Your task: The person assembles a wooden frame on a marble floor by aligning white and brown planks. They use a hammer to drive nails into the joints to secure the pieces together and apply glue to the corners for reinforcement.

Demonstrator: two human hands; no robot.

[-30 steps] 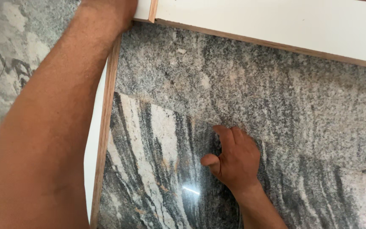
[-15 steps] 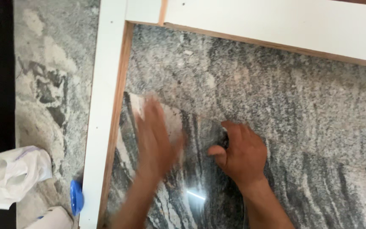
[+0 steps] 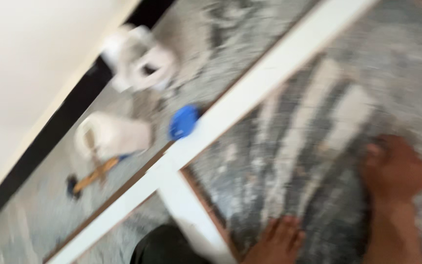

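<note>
step: right hand [image 3: 394, 171] pressed flat on grey granite slab [image 3: 313, 127], fingers spread, holding nothing
left hand: out of view
frame: white frame [image 3: 250, 105] bordering slab
next: likely needs steady press

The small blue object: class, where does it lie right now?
In the head view, the small blue object lies left of centre on the granite floor, against the outer edge of the white frame, near the white bags.

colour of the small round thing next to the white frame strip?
Blue: the small round object beside the white frame strip, head view, blurred.
</note>
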